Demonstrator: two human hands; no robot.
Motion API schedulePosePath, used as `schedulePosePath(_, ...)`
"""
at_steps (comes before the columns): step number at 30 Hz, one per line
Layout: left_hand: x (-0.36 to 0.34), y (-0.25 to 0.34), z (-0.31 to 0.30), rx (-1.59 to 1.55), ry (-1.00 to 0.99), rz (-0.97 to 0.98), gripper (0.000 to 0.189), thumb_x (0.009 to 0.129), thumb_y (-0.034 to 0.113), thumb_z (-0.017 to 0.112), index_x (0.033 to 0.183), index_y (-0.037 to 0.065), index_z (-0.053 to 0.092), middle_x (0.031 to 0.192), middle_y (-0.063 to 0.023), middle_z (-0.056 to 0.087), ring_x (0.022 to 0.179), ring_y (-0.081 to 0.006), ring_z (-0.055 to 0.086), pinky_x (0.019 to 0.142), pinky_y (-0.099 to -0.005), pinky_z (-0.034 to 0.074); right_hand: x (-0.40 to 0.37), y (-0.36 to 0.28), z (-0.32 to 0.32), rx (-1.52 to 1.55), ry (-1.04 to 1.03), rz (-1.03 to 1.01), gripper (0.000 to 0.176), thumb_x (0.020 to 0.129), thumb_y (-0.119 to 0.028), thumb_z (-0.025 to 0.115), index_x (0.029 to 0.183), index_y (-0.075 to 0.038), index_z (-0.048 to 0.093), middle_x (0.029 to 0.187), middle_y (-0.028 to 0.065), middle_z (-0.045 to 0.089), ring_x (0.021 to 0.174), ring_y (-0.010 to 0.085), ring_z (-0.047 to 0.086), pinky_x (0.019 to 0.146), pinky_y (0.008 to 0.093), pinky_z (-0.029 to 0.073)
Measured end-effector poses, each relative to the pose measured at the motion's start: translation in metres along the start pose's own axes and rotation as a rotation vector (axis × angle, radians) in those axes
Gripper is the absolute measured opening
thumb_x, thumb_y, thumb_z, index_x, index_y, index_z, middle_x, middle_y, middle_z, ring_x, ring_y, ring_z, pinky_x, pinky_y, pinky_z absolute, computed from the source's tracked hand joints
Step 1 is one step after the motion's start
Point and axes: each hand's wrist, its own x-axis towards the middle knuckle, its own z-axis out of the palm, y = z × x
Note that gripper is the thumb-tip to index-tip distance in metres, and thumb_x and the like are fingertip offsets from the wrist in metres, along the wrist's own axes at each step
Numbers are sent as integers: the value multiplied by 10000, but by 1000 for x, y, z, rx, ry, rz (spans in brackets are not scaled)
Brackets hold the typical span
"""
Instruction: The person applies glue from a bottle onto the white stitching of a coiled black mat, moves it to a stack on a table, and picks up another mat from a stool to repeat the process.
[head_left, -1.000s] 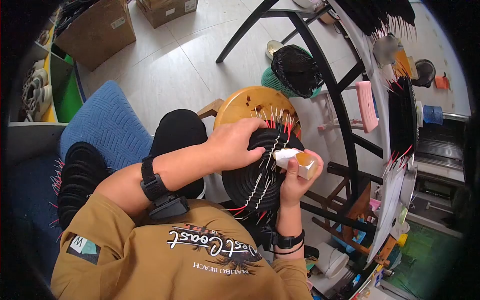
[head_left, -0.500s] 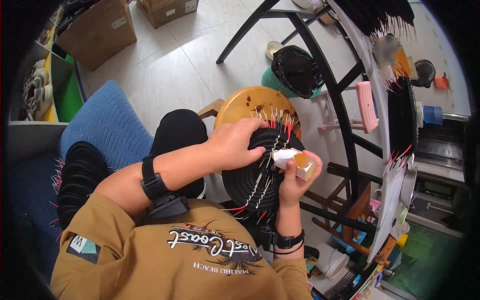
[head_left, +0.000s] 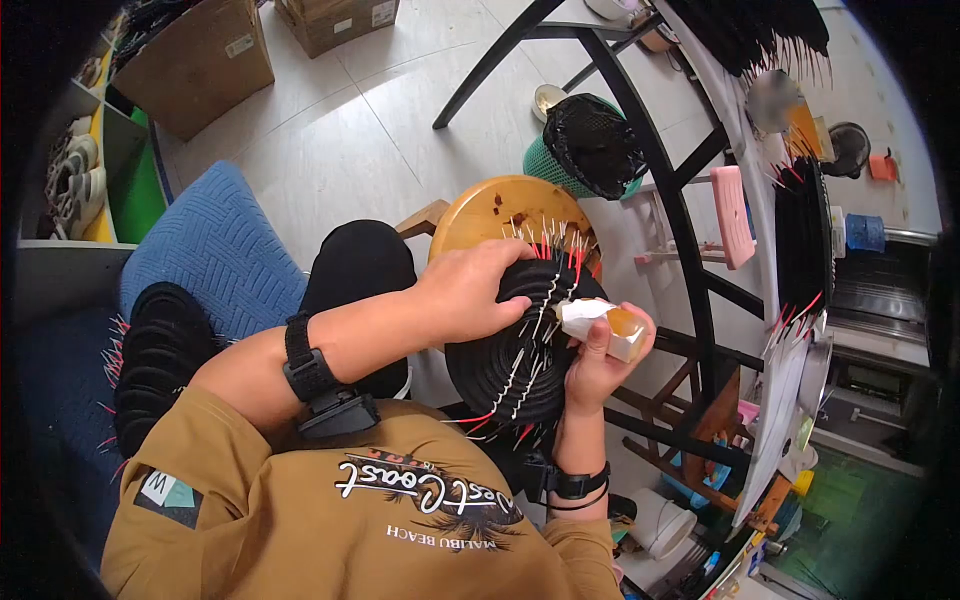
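Two grips: the right point(head_left: 598, 378) wraps the bottle point(head_left: 595, 318), the left point(head_left: 465, 290) lies spread on the coil point(head_left: 478, 362). Too hard a squeeze could flood the wires point(head_left: 550, 296) between them. The bottle slants crosswise, tip toward the left grip. Beyond the left grip, the stool point(head_left: 470, 215)

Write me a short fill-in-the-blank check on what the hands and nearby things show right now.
The left hand lies on the black coil, while the ____ hand holds a white and amber container. The round stool is made of ____. The green bin is lined with a ____ bag. The patterned chair cover is ____.

Missing words: right; wood; black; blue.
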Motion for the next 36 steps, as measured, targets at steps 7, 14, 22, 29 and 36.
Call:
schedulePosePath(7, 0, 1, 0, 8, -4, -7, 461, 730, 253, 665, 1123, 74, 504, 1054, -144, 581, 985, -301, 567, 831, -376, 456, 2, -2, 4, 39, -13, 57, 466, 808, -198, 674, 1130, -44, 375, 995, 129, 564, 775, 155, 568, 603, 222, 482)
schedulePosePath(14, 0, -2, 1, 6, 0, 8, 467, 728, 253, 667, 1126, 71, 502, 1056, -152, 576, 985, -305, 566, 832, -381, 457, -1, 10, 0, -42, -9, 34, 477, 800, -188, 685, 1129, -22, 383, 1043, 108, 489, 933, 196, 550, 821, 303, 454)
schedulePosePath(22, -1, -2, 2, 6, 15, 22, 472, 725, 249, 669, 1127, 67, 500, 1053, -157, 574, 977, -309, 568, 825, -381, 462, -2, 14, -4, -55, -2, 9, 476, 801, -175, 680, 1136, -15, 382, 1060, 97, 461, 917, 203, 562, 773, 292, 480)
schedulePosePath(29, -1, -2, 2, 1, 15, 24, 471, 725, 246, 669, 1126, 68, 498, 1060, -156, 572, 979, -310, 565, 822, -381, 462, -2, 6, 0, -8, -2, 30, 464, 801, -170, 680, 1126, -23, 384, 1033, 130, 509, 900, 195, 565, 739, 274, 486)
schedulePosePath(36, -1, -1, 1, -8, 7, 16, 469, 728, 248, 665, 1129, 71, 496, 1069, -150, 571, 984, -308, 563, 830, -381, 458, -1, 8, 1, -24, -37, 47, 455, 804, -159, 676, 1125, -23, 383, 1028, 133, 521, 888, 194, 563, 783, 296, 475)
